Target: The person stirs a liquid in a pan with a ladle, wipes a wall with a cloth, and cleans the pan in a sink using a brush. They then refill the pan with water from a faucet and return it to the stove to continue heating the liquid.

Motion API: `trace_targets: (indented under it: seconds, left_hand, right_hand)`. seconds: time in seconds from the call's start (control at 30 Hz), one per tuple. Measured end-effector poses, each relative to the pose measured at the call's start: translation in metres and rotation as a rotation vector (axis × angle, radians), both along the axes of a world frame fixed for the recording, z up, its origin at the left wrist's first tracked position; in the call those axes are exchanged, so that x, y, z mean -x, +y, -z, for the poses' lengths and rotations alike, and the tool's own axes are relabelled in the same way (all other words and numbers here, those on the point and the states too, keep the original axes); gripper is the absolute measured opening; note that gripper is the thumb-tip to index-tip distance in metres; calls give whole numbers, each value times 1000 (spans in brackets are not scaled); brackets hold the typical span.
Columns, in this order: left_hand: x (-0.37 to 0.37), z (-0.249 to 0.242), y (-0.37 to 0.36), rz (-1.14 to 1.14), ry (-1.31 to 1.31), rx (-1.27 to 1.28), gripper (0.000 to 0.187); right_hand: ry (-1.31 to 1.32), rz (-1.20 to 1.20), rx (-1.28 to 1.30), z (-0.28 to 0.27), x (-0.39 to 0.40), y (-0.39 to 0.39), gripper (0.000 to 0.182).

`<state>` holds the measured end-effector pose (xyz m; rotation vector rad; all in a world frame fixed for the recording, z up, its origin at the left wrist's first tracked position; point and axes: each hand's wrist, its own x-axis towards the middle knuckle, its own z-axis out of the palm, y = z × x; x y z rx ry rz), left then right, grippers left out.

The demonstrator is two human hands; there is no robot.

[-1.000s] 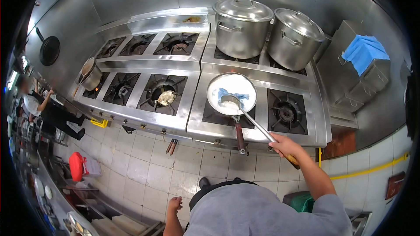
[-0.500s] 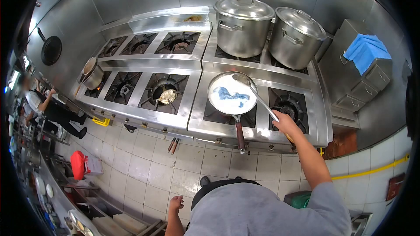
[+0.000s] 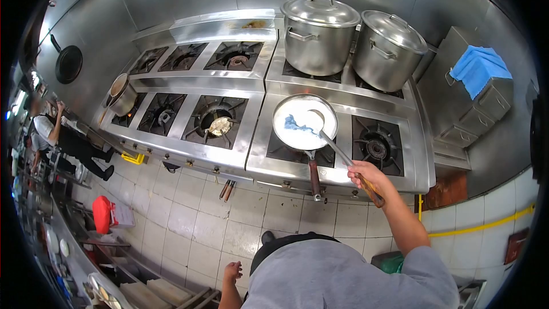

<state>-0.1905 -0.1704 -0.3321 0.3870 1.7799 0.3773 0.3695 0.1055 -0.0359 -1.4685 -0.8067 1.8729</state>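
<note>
My right hand (image 3: 366,176) is closed round the wooden handle of a metal ladle (image 3: 338,150), whose bowl dips into white liquid (image 3: 294,131) in a pan. Blue streaks show in the left and middle of the liquid. The pan (image 3: 274,123) sits on a front burner, its dark handle (image 3: 314,180) pointing towards me; neither hand touches it. Low at my left side hangs my left hand (image 3: 233,272), empty, its fingers loosely bent and a little apart.
Two large lidded pots (image 3: 320,43) stand on the back burners. A small pot (image 3: 121,97) sits at the far left, and crumpled foil (image 3: 219,126) lies on a burner. A blue cloth (image 3: 479,70) hangs over the right cabinet. A person (image 3: 63,137) stands far left.
My right hand has moved down and slightly left, and the ladle's bowl has shifted lower in the pan. The blue streaks have shrunk and changed shape. My left hand has barely moved.
</note>
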Motion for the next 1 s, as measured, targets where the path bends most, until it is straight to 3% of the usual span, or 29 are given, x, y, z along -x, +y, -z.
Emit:
trace_targets:
  seconds: [0.2, 0.57, 0.7, 0.8, 0.87, 1.0]
  left_hand:
    - [1, 1, 14, 0, -5, -52, 32]
    - [-13, 7, 32, 93, -40, -27, 30]
    - [-9, 6, 34, 89, -25, -30, 31]
    - [-5, 5, 33, 71, -30, -52, 32]
    - [-5, -1, 33, 74, -16, -52, 33]
    - [-2, -6, 32, 77, -7, -44, 33]
  right_hand:
    - [-38, -40, -65, -24, -1, -23, 11]
    - [-230, -110, -107, -62, 20, -44, 41]
    - [-307, -147, -221, -46, 24, -37, 51]
    - [-533, -146, -356, -23, 20, -22, 53]
    - [-854, -154, -530, -7, 12, -7, 55]
    - [-1009, -221, -615, 14, -5, 27, 56]
